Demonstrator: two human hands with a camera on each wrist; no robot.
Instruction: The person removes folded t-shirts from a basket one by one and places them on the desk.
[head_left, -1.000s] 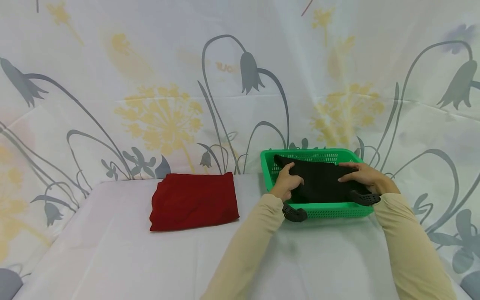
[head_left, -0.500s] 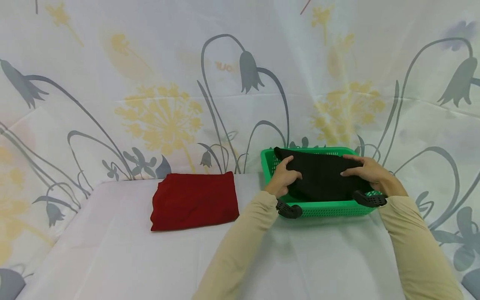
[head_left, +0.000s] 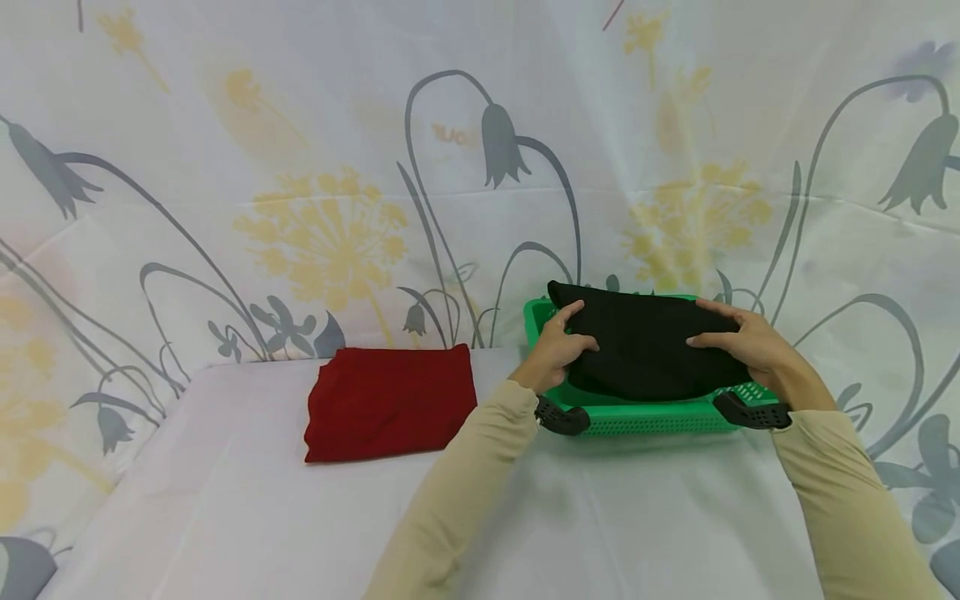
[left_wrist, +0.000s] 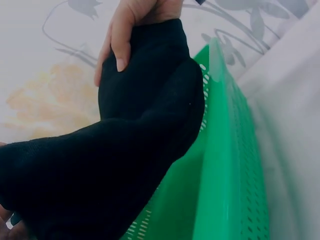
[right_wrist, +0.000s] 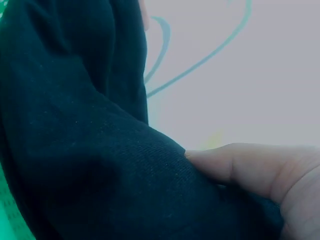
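A folded black cloth [head_left: 645,346] is held between both hands, close over a green plastic basket [head_left: 637,419]. My left hand [head_left: 553,350] grips its left end, thumb on the near face. At the other end my right hand [head_left: 753,343] pinches the cloth, its thumb [right_wrist: 240,162] pressing the near side in the right wrist view. From the left wrist, the black cloth [left_wrist: 125,130] sags between the hands, beside the basket's long wall [left_wrist: 220,160]. Parts of the fingers behind the cloth are hidden.
A folded red cloth [head_left: 390,404] lies flat on the white-covered table [head_left: 247,517], left of the basket. Behind the table hangs a flower-printed curtain [head_left: 337,125]. A black strap piece [head_left: 562,417] sits at the left wrist.
Both hands have lifted the black cloth upward out of the basket and moved slightly apart. More of the basket's inside shows at the right; the red cloth stays put.
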